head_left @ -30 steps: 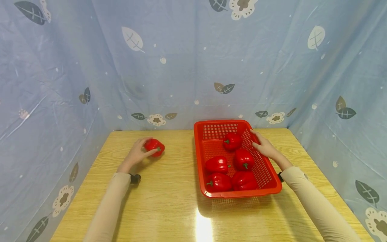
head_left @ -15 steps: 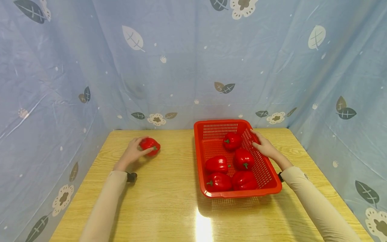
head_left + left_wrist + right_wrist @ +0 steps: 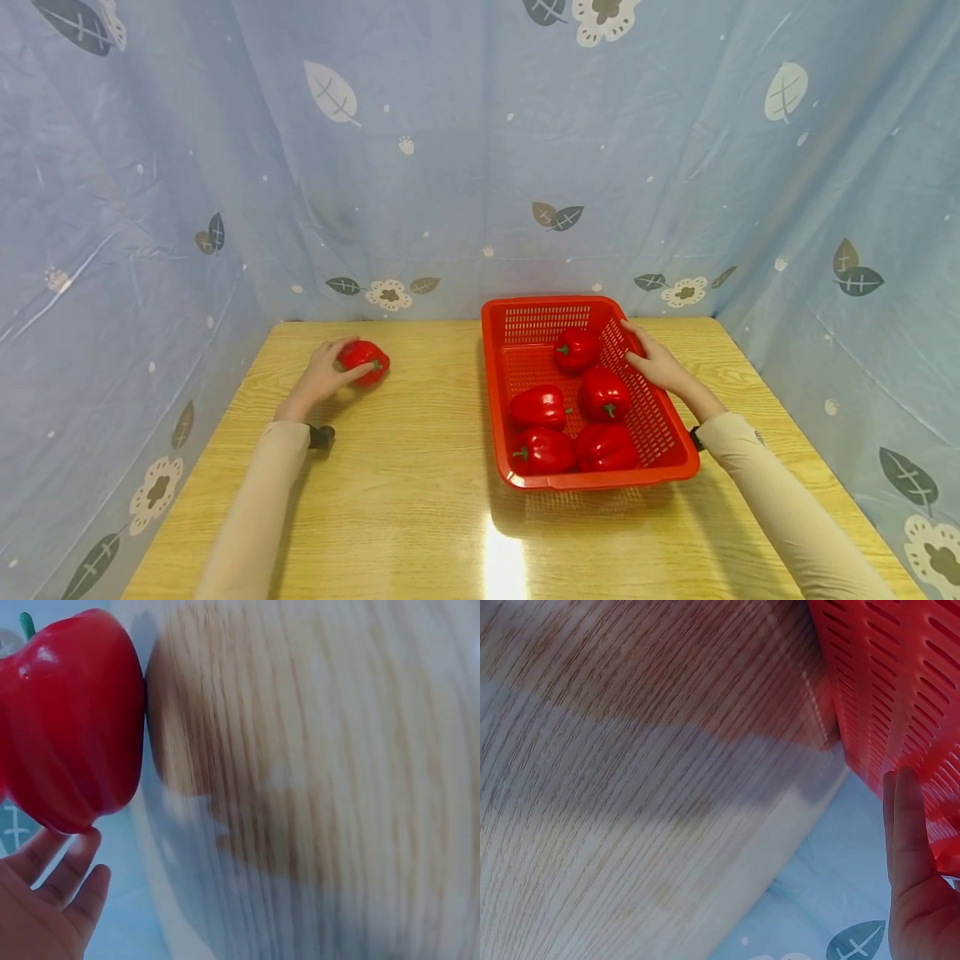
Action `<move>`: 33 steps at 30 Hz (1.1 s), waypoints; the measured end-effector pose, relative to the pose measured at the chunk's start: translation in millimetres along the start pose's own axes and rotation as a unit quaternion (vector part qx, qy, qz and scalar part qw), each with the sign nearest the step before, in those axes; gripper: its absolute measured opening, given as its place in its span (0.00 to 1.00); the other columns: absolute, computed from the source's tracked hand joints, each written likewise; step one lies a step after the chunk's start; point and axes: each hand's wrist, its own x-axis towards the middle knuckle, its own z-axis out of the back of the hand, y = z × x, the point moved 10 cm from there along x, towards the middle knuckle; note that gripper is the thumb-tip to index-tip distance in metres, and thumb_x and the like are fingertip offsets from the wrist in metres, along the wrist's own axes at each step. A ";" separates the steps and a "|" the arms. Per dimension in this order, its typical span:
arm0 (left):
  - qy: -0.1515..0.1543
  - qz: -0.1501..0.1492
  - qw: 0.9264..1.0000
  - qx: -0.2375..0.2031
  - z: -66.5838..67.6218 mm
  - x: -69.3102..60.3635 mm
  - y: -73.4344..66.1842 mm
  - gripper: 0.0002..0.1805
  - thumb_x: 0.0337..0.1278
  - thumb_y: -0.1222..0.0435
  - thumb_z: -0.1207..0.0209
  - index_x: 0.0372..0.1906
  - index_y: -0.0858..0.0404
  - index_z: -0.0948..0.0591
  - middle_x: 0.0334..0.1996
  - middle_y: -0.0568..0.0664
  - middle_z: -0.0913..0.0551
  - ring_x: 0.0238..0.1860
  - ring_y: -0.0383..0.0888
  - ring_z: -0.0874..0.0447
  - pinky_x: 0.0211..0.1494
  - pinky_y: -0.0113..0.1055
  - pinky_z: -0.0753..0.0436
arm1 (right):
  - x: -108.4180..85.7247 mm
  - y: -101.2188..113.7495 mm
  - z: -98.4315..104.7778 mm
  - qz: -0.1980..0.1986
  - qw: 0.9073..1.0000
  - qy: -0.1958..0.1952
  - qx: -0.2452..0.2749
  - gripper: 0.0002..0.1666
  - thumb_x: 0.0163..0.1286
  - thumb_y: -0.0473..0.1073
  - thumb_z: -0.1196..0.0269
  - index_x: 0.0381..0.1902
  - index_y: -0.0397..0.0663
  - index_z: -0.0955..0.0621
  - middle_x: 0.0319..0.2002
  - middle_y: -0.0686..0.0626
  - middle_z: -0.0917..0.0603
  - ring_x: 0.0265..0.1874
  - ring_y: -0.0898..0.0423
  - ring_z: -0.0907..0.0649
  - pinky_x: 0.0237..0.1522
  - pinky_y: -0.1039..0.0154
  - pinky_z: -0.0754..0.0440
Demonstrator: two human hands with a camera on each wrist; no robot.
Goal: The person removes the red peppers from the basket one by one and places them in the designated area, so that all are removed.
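At the table's far left, my left hand holds a red bell pepper, its thumb on the near side and the other fingers behind. In the left wrist view the fingertips touch the underside of the pepper as seen there. The pepper lies on or just over the wood. My right hand grips the right rim of a red plastic basket, thumb over the rim, straight fingers along the slotted outer wall. Inside lie several red bell peppers with green stems.
The wooden table stretches between the left hand and the basket. A blue cloth with leaf and flower prints hangs behind the table and at both sides. A dark strap piece sits at the left wrist.
My left hand and the bell pepper in it have shifted a little to the left. The right hand, the basket and the peppers inside have stayed still.
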 end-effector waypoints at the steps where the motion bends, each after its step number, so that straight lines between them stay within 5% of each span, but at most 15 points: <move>1: 0.001 0.001 1.000 -0.003 0.3 -0.1 0.1 0.44 0.49 0.39 0.42 0.69 0.55 0.40 0.64 0.66 0.42 0.63 0.64 0.45 0.57 0.65 0.36 | -0.1 0.4 0.2 0.001 1.000 -0.001 0.000 0.35 0.71 0.33 0.52 0.71 0.35 0.52 0.63 0.26 0.40 0.53 0.32 0.27 0.50 0.40 0.28; 14: -0.001 0.002 1.000 -0.001 3.4 0.7 -1.1 0.44 0.52 0.40 0.44 0.68 0.62 0.39 0.64 0.66 0.38 0.63 0.63 0.41 0.60 0.61 0.36 | -13.2 43.4 5.3 0.000 1.000 0.000 0.001 0.33 0.68 0.27 0.53 0.68 0.26 0.50 0.61 0.22 0.39 0.50 0.29 0.27 0.49 0.40 0.28; 28: -0.004 0.000 1.000 0.004 6.3 2.6 -1.4 0.41 0.53 0.41 0.44 0.65 0.63 0.36 0.62 0.64 0.35 0.62 0.62 0.40 0.61 0.60 0.35 | -11.0 39.2 4.8 -0.005 1.000 0.008 0.006 0.34 0.68 0.27 0.53 0.68 0.26 0.51 0.61 0.22 0.40 0.51 0.29 0.27 0.50 0.38 0.29; 33: -0.004 -0.002 1.000 0.006 5.5 2.6 -1.0 0.41 0.53 0.42 0.44 0.65 0.64 0.36 0.63 0.64 0.36 0.63 0.62 0.41 0.61 0.60 0.36 | -5.9 19.4 1.8 -0.002 1.000 0.006 0.002 0.34 0.69 0.29 0.53 0.69 0.29 0.52 0.62 0.23 0.41 0.51 0.30 0.27 0.50 0.38 0.29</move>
